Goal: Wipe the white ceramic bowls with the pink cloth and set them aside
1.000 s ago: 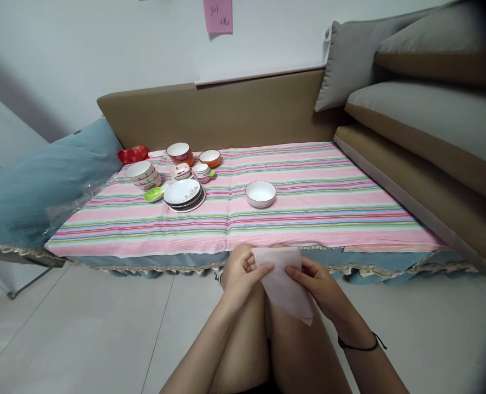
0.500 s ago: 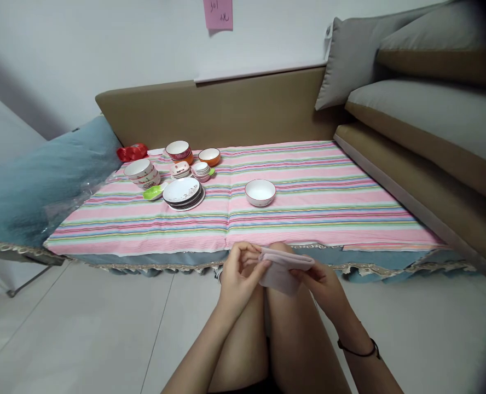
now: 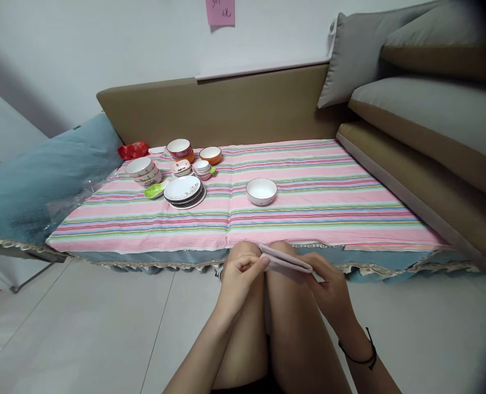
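Left hand (image 3: 241, 272) and right hand (image 3: 329, 282) pinch opposite ends of a thin, soft, folded pale-pink cloth (image 3: 286, 261) above bare knees.

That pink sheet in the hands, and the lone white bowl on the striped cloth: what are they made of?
Pink sheet: thin, soft, matte, and it folds limply between the hands, so probably a non-woven wipe or tissue. White bowl: likely glazed ceramic, though melamine is possible; it has a smooth glossy rim.

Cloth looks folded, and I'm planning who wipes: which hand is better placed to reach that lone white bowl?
Probably right: the right hand sits more nearly below the bowl; both hands pinch the cloth, the left hand slightly farther off.
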Available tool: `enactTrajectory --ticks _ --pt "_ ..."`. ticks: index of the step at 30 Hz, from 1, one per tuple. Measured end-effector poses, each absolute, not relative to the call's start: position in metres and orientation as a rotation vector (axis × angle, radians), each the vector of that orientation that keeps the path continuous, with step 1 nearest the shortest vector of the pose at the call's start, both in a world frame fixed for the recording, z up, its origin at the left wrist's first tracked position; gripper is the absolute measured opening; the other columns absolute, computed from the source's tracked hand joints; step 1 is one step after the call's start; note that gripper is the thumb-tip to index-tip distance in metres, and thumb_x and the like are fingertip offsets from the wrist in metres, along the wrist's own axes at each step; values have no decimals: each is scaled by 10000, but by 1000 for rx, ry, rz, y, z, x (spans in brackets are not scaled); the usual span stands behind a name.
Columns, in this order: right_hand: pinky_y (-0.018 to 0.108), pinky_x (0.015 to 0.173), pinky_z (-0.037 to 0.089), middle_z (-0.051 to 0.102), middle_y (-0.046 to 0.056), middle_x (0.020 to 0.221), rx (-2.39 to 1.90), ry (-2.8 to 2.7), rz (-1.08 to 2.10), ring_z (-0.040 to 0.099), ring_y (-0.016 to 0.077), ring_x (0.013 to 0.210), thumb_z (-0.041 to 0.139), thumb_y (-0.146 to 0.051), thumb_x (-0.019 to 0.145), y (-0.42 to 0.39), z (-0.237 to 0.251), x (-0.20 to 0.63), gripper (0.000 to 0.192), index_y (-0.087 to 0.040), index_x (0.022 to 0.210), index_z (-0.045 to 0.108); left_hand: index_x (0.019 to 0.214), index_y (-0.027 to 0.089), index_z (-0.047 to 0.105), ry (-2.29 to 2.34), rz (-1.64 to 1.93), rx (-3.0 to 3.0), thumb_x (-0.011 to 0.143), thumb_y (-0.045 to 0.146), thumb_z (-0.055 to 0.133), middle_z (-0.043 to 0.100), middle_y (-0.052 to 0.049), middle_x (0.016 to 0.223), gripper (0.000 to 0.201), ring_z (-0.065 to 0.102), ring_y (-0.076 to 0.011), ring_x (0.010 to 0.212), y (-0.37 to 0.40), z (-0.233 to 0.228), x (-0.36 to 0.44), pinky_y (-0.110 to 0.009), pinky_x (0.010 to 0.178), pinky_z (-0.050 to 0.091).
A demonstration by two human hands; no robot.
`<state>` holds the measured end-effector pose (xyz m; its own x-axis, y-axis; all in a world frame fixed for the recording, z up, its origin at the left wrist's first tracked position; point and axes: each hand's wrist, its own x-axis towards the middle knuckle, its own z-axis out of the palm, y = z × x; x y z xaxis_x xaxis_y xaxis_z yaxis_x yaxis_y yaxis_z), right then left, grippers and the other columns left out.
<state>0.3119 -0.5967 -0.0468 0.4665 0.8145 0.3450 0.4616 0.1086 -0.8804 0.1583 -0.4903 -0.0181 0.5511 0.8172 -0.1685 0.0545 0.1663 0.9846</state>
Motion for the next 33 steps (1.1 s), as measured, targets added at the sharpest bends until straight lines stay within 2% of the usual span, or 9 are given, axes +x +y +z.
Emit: enactTrajectory --ticks 4,7,11,14,18,21,24,28,33 --pt "276 651 430 648 2 790 -1508 -1224 356 590 167 734 521 -284 885 -597 -48 312 155 -251 890 673 790 189 736 805 707 1118 731 336 723 689 -37 824 159 588 -164 847 -492 -22 158 -288 841 423" --pt "271 613 423 644 7 770 -1506 -1208 379 580 165 704 510 -291 887 -596 -51 314 178 -245 888 681 774 193 733 789 830 1102 702 291 750 671 -40 856 123 581 -167 881 -491 -27 158 -284 837 434" --pt "260 577 430 639 8 755 -1468 -1136 585 578 162 684 556 -322 861 -594 -49 314 168 -232 883 696 763 194 721 689 928 1163 711 273 742 618 -65 1046 96 556 -206 1048 -489 -33 158 -302 876 440" --pt "266 605 466 669 13 778 -1423 -1053 741 607 179 736 603 -356 831 -592 -45 312 187 -239 928 712 767 195 710 691 953 1275 746 275 712 598 -77 1090 82 552 -214 1081 -488 -35 157 -337 928 428" --pt "289 667 521 720 27 898 -1396 -947 851 647 209 839 638 -394 802 -591 -45 311 238 -243 966 721 714 199 696 695 1134 1535 726 233 732 636 -68 1012 51 576 -208 1032 -490 -31 154 -377 969 413" --pt "304 688 541 731 28 919 -1370 -931 869 662 218 852 650 -398 791 -590 -50 312 246 -244 968 726 762 199 687 604 1060 1535 778 237 683 695 -75 961 42 615 -220 990 -492 -26 154 -404 939 444" --pt "315 693 546 733 33 923 -1394 -934 845 663 227 864 648 -402 793 -590 -52 312 257 -243 980 726 783 189 699 649 979 1445 777 277 684 714 -72 890 89 645 -214 909 -492 -24 156 -358 844 491" --pt "307 651 538 732 37 912 -1440 -967 846 660 226 840 630 -416 806 -591 -52 311 270 -238 985 726 739 167 685 821 1014 1308 711 308 739 695 -44 758 153 637 -161 737 -491 -26 161 -277 697 499" --pt "307 696 535 728 35 925 -1420 -946 926 653 218 855 643 -422 798 -592 -55 310 299 -229 1015 713 980 186 585 837 995 1129 670 282 772 677 -2 755 375 631 -113 717 -485 -31 162 -238 720 480"
